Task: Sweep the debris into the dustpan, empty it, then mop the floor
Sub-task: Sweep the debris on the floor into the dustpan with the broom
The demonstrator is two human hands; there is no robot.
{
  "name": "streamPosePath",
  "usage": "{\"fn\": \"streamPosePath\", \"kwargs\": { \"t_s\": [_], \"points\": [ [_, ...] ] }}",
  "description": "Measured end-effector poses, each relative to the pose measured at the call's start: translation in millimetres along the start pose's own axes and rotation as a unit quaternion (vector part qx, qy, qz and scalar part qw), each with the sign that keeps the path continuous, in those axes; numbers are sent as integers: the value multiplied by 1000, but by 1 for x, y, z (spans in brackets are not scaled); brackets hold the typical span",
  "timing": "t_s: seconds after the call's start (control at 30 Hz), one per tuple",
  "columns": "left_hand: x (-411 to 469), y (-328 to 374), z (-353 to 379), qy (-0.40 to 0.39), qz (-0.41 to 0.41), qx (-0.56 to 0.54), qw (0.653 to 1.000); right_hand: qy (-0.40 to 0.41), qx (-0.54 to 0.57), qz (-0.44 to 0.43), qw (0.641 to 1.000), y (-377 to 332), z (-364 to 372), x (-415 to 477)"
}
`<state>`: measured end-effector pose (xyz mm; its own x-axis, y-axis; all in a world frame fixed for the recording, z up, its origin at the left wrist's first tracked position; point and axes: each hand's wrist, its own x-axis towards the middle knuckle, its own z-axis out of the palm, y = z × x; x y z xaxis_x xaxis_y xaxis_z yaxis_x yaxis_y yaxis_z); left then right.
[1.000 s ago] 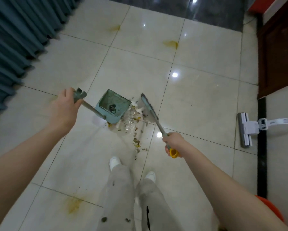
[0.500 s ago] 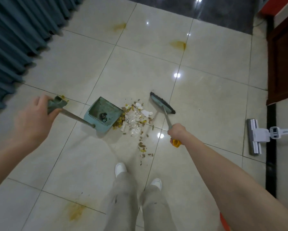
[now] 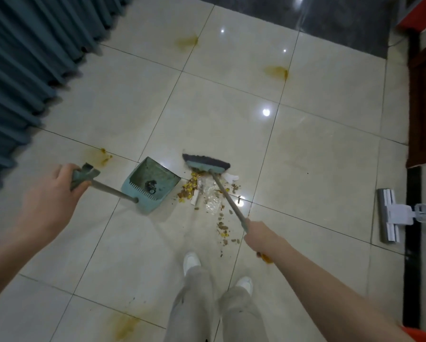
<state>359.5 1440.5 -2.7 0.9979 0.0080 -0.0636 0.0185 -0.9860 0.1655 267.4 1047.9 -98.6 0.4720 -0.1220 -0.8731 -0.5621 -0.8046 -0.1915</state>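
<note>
The floor is glossy cream ceramic tile with thin dark grout lines, and it carries four yellow-brown stains. A pleated teal curtain hangs far to the left of the dustpan. A strip of dark polished stone crosses the far end, and a dark brown wooden panel stands far to the right.

There is only the head view. One pale teal plastic dustpan sits flat on the tile near the middle, and a small dark clump lies inside it. Its grey metal stick runs left from the pan up to a teal grip. The left hand has its fingers wrapped round that grip.

One broom with a teal head, dark bristles and a grey metal shaft stands just right of the dustpan's far corner. Its head is on the floor beyond the litter. The right hand grips the shaft low down, to the right of the dustpan and nearer the person.

One pile of debris lies just beside the dustpan's open right edge. It holds yellow and brown crumbs, white scraps and clear plastic film. A thin trail of crumbs runs from it toward the feet.

One flat white mop lies on the floor well to the right of the dustpan. Nearer than the dustpan are two white shoes, the left one and the right one, under grey trousers.
</note>
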Motion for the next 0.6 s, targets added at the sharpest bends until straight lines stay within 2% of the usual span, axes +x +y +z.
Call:
{"fn": "streamPosePath", "kwargs": {
  "t_s": [0.2,0.37,0.6],
  "points": [
    [26,-1,-5,-15,19,5,1000,-4,-48,5,999,21,-16,-32],
    [50,29,-10,-12,16,-20,1000,17,31,12,999,43,-56,-49],
    [89,117,-11,14,53,-35,998,74,181,94,976,119,-119,-20]
  ]
}}
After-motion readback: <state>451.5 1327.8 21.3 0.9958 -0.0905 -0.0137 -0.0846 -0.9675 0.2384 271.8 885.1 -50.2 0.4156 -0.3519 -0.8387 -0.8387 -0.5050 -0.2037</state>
